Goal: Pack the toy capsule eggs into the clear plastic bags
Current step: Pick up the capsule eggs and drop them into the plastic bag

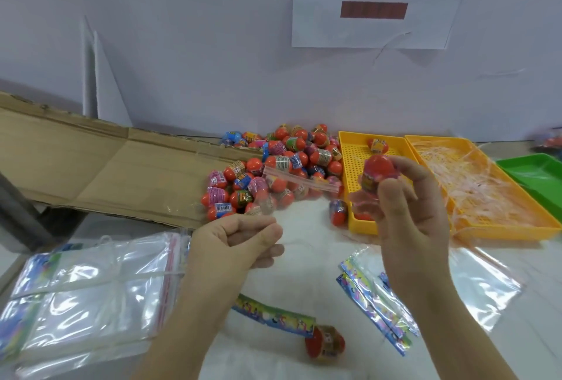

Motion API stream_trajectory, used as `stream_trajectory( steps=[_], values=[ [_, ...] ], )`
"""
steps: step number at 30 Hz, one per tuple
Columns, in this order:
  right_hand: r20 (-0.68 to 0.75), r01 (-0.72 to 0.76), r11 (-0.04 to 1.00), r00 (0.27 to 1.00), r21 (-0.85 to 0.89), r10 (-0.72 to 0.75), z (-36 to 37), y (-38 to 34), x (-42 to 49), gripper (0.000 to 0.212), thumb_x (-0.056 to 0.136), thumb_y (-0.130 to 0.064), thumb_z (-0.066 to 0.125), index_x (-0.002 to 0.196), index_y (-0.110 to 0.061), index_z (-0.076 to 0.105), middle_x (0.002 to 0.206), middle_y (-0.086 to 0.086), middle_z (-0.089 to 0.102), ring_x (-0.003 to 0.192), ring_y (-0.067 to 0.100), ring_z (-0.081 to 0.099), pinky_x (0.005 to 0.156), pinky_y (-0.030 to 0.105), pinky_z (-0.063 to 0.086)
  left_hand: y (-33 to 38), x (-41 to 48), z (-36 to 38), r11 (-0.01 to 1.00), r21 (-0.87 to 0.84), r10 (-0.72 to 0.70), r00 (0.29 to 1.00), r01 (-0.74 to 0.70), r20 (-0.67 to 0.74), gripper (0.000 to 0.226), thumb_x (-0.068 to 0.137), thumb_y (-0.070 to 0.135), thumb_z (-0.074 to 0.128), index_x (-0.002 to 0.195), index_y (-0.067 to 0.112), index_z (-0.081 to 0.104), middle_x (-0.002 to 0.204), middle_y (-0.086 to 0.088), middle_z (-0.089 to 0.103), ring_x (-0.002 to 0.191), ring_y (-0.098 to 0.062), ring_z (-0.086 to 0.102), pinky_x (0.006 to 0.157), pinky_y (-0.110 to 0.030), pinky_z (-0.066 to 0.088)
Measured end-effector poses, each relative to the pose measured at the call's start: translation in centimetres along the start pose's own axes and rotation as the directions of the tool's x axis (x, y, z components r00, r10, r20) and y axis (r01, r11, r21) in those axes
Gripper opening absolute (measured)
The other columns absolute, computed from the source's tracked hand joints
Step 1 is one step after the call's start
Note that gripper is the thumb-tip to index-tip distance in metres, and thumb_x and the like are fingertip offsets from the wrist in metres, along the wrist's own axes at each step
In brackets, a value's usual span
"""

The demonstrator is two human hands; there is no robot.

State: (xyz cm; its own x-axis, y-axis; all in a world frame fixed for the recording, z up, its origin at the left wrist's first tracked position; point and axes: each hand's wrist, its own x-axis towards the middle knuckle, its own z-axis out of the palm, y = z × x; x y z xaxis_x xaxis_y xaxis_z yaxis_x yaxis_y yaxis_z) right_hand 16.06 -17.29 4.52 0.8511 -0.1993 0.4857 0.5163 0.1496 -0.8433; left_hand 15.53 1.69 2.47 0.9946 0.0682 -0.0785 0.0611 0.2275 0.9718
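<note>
Left hand (pixel 240 240), raised just right of the stack of spare bags (pixel 85 285) at the front-left corner of the table (pixel 319 261), pinches one clear bag (pixel 301 182) between curled fingers and thumb, seemingly holding it up so its strip-edged mouth faces the other hand. Behind it, the loose egg pile (pixel 282 167) lies along the table's back edge, within easy reach. Right hand (pixel 410 212) grips one capsule egg (pixel 378 173) in its fingertips above the yellow tray (pixel 355 163), apparently poised to feed it in.
</note>
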Motion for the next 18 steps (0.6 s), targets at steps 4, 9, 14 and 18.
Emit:
stream_trajectory(
  steps=[4,9,14,18],
  values=[
    [0.189,0.184,0.928,0.974,-0.325,-0.127,0.3,-0.4,-0.6,0.031,0.086,-0.051,0.061,0.115,-0.043,0.061,0.101,-0.018,0.064,0.089,0.010,0.061,0.078,0.033,0.052,-0.2,-0.2,0.3,0.999,0.034,0.039,0.999,-0.040,0.014,0.018,0.058,0.015,0.080,0.076,0.015,0.077,0.074,-0.012,0.075,0.063,-0.020,0.073,0.054,-0.018,0.054],
    [0.243,0.212,0.724,0.968,-0.656,-0.063,0.9,0.2,-1.3,0.040,0.078,-0.052,0.070,0.111,-0.049,0.047,0.103,-0.028,0.056,0.098,0.005,0.055,0.086,0.037,0.045,-0.3,-0.3,0.3,0.993,0.101,0.053,0.996,-0.060,0.066,0.025,0.057,0.017,0.082,0.082,0.022,0.079,0.083,-0.002,0.077,0.073,-0.018,0.074,0.061,-0.019,0.056],
    [0.309,0.339,0.574,0.939,-0.745,-0.154,0.4,0.3,-0.9,0.031,0.076,-0.048,0.069,0.103,-0.041,0.057,0.094,-0.022,0.061,0.090,0.013,0.054,0.080,0.037,0.034,-0.1,-0.5,0.4,0.987,0.146,0.050,0.988,-0.072,0.149,0.046,0.066,-0.004,0.081,0.098,0.028,0.074,0.094,0.004,0.078,0.072,-0.009,0.072,0.063,-0.018,0.056],
    [0.358,0.382,0.526,0.921,-0.760,-0.153,0.4,0.5,-0.9,0.037,0.085,-0.048,0.055,0.116,-0.031,0.064,0.099,-0.012,0.064,0.092,0.016,0.055,0.083,0.033,0.028,0.3,-0.9,0.9,0.984,0.130,0.087,0.970,-0.118,0.225,0.049,0.068,-0.007,0.079,0.094,0.034,0.075,0.096,0.006,0.077,0.065,-0.003,0.069,0.062,-0.014,0.054]
  ],
)
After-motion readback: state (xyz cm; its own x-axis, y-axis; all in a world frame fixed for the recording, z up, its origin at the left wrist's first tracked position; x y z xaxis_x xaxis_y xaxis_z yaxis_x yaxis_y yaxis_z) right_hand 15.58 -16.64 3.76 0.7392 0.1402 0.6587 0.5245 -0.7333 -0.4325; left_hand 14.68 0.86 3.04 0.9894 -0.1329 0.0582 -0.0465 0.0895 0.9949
